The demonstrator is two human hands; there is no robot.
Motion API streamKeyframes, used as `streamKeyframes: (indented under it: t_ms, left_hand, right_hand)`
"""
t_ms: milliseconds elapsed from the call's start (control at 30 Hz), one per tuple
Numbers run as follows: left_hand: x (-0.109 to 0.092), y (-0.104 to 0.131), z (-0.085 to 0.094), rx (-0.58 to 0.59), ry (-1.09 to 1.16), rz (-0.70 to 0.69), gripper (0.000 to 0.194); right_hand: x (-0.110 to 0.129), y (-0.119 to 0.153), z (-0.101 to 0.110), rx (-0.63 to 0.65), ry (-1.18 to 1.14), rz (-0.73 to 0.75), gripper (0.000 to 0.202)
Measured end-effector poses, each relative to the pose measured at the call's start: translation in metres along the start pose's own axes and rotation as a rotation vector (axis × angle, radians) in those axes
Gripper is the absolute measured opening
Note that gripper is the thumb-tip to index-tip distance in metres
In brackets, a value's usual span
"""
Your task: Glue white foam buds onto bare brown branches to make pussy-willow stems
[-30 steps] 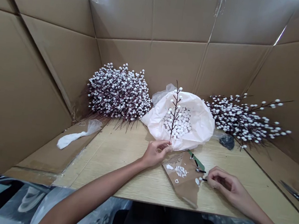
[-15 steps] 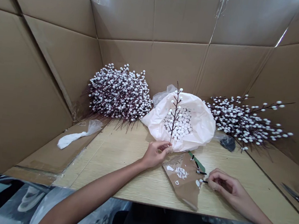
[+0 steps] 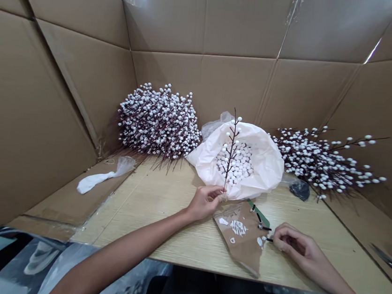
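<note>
My left hand (image 3: 206, 202) pinches the bottom of an artificial berry stem (image 3: 230, 158), which stands upright in front of the white bag. The stem is dark brown, with a few white berries on its twigs and some bare twig ends. My right hand (image 3: 293, 245) is closed at the right edge of a cardboard piece (image 3: 241, 249), its fingertips on the end of a short black stick (image 3: 269, 240). White glue-like patches (image 3: 238, 228) lie on that cardboard, and a green strip (image 3: 259, 213) with more black sticks runs along its upper right edge.
An open white plastic bag (image 3: 268, 167) holds many loose white berries (image 3: 241, 164). Bundles of finished-looking berry stems lie at the left (image 3: 159, 121) and right (image 3: 325, 159). Scissors (image 3: 390, 261) lie far right, near a small dark bag (image 3: 299, 189). Cardboard walls (image 3: 235, 80) surround the table.
The whole view has shifted slightly. Both hands, the berry stem and the cardboard piece keep nearly the same places.
</note>
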State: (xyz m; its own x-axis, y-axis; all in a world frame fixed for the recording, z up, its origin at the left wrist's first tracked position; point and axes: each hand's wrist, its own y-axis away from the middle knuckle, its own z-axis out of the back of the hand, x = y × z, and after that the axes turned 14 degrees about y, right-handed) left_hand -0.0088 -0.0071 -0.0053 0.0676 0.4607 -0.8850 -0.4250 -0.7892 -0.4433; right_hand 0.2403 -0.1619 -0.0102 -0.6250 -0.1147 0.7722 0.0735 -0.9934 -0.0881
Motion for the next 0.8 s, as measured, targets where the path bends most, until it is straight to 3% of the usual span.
streamKeyframes:
  t_ms: [800]
  left_hand:
    - [-0.0051,0.0003,0.0024,-0.009,-0.045,-0.028,0.021]
  right_hand:
    - [-0.0062,-0.0022,-0.0058,0.021,0.014,0.004,0.034]
